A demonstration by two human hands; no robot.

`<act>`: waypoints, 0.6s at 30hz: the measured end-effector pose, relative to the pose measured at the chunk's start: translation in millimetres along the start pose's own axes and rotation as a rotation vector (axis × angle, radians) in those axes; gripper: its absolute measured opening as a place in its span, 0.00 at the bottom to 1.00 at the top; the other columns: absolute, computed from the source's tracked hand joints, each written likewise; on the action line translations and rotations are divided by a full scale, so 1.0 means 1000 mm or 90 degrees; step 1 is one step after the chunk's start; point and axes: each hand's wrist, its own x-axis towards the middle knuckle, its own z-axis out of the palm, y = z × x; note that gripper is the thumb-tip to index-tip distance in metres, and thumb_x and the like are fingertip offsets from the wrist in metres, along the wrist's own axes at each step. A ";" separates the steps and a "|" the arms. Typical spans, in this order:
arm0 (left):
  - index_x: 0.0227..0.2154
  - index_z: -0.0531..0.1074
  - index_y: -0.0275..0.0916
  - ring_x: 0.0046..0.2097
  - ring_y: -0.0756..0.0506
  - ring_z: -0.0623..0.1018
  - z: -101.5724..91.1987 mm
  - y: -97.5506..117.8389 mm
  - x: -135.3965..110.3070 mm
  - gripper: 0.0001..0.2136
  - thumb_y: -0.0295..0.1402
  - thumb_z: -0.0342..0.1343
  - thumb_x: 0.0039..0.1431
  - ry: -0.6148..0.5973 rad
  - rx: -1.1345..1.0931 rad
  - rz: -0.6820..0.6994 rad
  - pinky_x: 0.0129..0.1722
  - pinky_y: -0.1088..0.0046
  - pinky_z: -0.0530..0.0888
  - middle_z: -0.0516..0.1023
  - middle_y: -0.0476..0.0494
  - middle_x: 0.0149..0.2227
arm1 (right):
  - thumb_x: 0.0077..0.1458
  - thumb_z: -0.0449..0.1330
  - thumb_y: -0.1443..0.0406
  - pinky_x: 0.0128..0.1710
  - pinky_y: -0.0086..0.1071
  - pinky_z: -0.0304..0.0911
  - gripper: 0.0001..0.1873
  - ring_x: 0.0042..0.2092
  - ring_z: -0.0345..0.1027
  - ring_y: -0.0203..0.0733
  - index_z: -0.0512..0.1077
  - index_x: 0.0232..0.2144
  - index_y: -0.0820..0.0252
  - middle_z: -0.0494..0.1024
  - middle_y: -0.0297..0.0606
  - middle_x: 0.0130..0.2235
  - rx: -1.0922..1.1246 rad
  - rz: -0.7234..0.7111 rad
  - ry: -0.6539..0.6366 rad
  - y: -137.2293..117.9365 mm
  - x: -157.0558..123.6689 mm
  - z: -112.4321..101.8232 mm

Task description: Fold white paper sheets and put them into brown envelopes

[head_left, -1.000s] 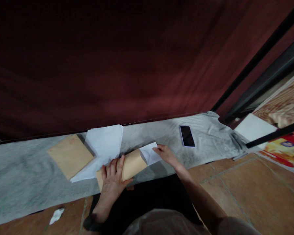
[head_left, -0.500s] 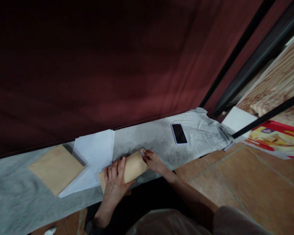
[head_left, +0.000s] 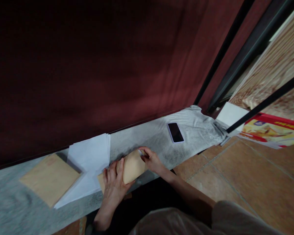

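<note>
Left hand (head_left: 114,183), splayed, pins a tan rectangular paper envelope (head_left: 133,167); right hand (head_left: 150,160) pinches its right end, white paper sheet (head_left: 140,152) apparently mostly inside.

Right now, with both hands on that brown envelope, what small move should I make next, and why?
I'd probably nudge the white paper slightly deeper with the right hand: a small edge seems to show by its fingers at the envelope's right end. The left hand lies across the brown envelope, so it can likely steady it.
</note>
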 end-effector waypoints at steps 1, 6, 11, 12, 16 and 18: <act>0.72 0.45 0.34 0.65 0.27 0.63 0.000 0.000 0.001 0.46 0.49 0.60 0.59 0.007 0.003 0.007 0.66 0.40 0.54 0.62 0.22 0.63 | 0.55 0.60 0.68 0.38 0.29 0.68 0.29 0.37 0.72 0.37 0.67 0.59 0.51 0.77 0.31 0.37 0.006 0.019 0.006 0.000 0.000 -0.001; 0.72 0.45 0.35 0.67 0.26 0.62 0.000 -0.002 0.003 0.46 0.48 0.61 0.58 0.006 0.003 0.030 0.67 0.40 0.52 0.61 0.22 0.65 | 0.52 0.60 0.67 0.33 0.28 0.67 0.21 0.33 0.70 0.37 0.74 0.49 0.53 0.77 0.29 0.34 0.059 0.098 -0.008 -0.002 0.001 -0.003; 0.73 0.42 0.40 0.73 0.25 0.50 -0.001 0.003 0.004 0.47 0.47 0.61 0.59 0.020 -0.016 0.024 0.68 0.38 0.49 0.52 0.25 0.71 | 0.51 0.62 0.65 0.28 0.27 0.64 0.02 0.29 0.68 0.37 0.75 0.28 0.56 0.74 0.28 0.25 0.131 0.175 0.046 0.004 0.005 -0.005; 0.73 0.42 0.41 0.73 0.25 0.48 -0.001 0.005 0.003 0.46 0.47 0.61 0.60 0.028 -0.023 0.018 0.68 0.36 0.49 0.49 0.26 0.72 | 0.51 0.62 0.65 0.28 0.27 0.64 0.03 0.29 0.68 0.37 0.74 0.27 0.57 0.74 0.28 0.24 0.140 0.176 0.060 0.006 0.005 -0.005; 0.73 0.43 0.42 0.74 0.26 0.46 -0.002 0.013 -0.005 0.43 0.48 0.59 0.62 0.098 -0.099 -0.048 0.68 0.35 0.49 0.44 0.26 0.74 | 0.49 0.62 0.64 0.29 0.27 0.64 0.03 0.27 0.67 0.36 0.73 0.27 0.58 0.74 0.29 0.25 0.171 0.176 0.093 0.012 0.009 -0.008; 0.72 0.47 0.41 0.74 0.28 0.47 -0.001 0.017 -0.011 0.44 0.49 0.61 0.60 0.150 -0.201 -0.137 0.69 0.40 0.51 0.43 0.28 0.74 | 0.49 0.62 0.63 0.30 0.28 0.65 0.04 0.28 0.67 0.36 0.74 0.29 0.58 0.75 0.30 0.26 0.186 0.176 0.118 0.014 0.009 -0.009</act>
